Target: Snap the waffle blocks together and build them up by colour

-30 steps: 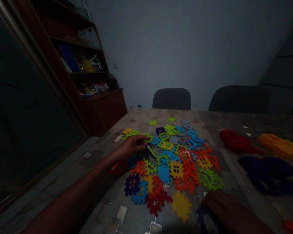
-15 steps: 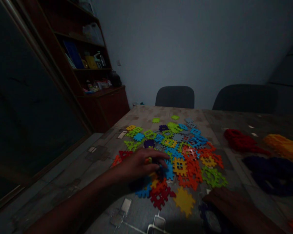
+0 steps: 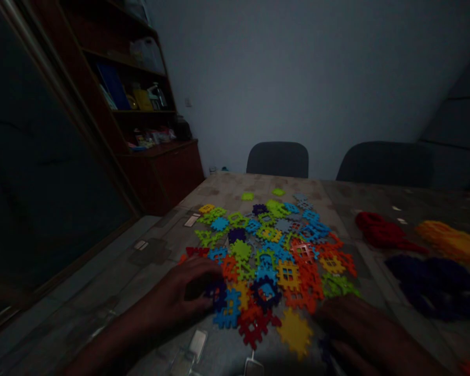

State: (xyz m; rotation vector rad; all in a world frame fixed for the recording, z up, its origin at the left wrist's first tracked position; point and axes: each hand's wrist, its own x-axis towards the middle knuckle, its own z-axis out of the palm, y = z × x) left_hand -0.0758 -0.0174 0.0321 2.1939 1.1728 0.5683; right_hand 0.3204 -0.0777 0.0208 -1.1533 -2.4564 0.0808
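A heap of flat, toothed plastic pieces [image 3: 274, 250] in orange, blue, green, yellow, red and purple lies spread over the middle of the table [image 3: 227, 188]. My left hand [image 3: 180, 295] rests at the heap's near left edge. Its thumb and fingers curl in a pinch around a purple piece [image 3: 218, 292]. My right hand [image 3: 347, 326] lies low on the table at the heap's near right corner, beside a yellow piece [image 3: 295, 330]. It is very dark and its fingers do not show clearly.
Red [image 3: 379, 230], yellow [image 3: 448, 240] and dark purple [image 3: 434, 282] soft heaps lie on the right of the table. Two dark chairs [image 3: 278, 159] [image 3: 384, 163] stand at the far side. A wooden shelf cabinet [image 3: 152, 151] stands at the left. The room is dim.
My left hand has drawn back from the far left of the heap to its near left edge. My right hand has come forward a little. The camera has shifted slightly.
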